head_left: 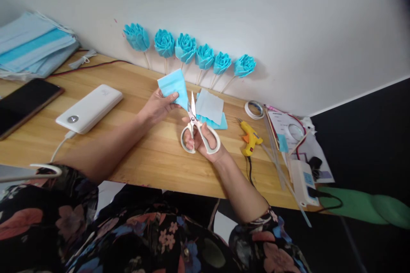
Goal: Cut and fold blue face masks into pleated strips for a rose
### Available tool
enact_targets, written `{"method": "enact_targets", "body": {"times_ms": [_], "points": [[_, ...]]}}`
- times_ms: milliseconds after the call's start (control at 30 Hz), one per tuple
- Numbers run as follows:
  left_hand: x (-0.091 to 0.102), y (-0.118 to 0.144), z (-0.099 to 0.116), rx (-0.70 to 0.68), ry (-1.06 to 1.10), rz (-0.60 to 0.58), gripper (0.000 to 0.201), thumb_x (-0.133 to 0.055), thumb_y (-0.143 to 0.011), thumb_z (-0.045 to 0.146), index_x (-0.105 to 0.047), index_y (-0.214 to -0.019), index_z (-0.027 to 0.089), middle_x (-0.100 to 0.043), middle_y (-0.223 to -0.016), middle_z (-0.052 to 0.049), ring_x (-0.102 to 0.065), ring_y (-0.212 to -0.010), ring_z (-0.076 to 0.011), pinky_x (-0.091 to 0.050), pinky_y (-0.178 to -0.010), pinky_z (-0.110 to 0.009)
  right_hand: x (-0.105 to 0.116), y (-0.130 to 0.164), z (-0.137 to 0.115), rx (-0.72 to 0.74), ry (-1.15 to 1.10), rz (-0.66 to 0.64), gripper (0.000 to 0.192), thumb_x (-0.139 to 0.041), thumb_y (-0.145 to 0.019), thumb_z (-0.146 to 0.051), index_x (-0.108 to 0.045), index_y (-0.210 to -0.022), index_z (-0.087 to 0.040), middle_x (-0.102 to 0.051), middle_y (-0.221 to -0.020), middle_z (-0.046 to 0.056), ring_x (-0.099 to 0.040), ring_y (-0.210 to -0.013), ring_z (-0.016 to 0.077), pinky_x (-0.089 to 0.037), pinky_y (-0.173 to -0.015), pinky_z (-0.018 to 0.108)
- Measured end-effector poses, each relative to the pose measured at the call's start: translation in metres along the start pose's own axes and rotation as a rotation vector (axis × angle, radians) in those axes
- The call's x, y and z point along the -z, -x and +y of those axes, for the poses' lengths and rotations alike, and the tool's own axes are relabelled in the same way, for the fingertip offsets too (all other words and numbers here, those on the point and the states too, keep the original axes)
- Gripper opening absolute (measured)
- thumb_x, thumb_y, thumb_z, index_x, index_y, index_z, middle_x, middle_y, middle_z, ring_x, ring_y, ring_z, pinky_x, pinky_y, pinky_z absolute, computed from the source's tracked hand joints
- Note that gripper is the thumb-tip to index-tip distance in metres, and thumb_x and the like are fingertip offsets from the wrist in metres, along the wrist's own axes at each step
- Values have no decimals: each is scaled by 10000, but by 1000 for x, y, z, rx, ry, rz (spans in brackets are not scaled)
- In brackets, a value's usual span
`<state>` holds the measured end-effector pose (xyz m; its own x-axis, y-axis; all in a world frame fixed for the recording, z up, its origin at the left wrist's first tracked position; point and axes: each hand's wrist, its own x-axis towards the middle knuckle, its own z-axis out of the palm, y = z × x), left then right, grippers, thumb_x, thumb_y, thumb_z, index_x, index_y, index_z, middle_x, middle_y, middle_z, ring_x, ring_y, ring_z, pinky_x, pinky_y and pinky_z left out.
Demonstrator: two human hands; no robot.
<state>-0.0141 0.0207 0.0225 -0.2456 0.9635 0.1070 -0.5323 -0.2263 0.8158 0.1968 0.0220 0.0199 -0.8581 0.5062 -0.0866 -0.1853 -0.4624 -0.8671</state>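
Left hand (158, 106) fingers pinch blue sheet (173, 87); right hand (205, 140) fingers grip scissors (197, 130), blades at sheet's right edge, above bench (134, 136).

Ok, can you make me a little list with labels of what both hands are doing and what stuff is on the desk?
left hand: holds up a blue sheet
right hand: holds white-handled scissors, blades at the sheet's lower edge
under the scissors: more cut blue pieces
by the wall: six blue flowers on sticks
right side: yellow glue gun, tape roll
left side: white power bank, phone, stacked face masks
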Motion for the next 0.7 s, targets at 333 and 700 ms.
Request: {"method": "enact_targets", "body": {"times_ms": [333,700], "points": [[-5,5,-3,66,-42,-71,396,-909,-660,306,-691,-949,147,-749,-897,-60,-711,-764,-169,-613,-694,-272,1,-1,1,41,-33,-13,592,-551,-897,-671,-590,-1274,-216,-550,-727,-16,-467,-591,111,-417,-518,258],[-10,11,-5,124,-20,-190,334,-882,-704,313,-706,-915,124,-755,-832,-68,-720,-703,-184,-603,-720,-306,-7,-2,-7,69,-27,64,620,-603,-839,-706,-607,-1213,-212,-537,-702,-27,-460,-574,116,-406,-502,262]]}}
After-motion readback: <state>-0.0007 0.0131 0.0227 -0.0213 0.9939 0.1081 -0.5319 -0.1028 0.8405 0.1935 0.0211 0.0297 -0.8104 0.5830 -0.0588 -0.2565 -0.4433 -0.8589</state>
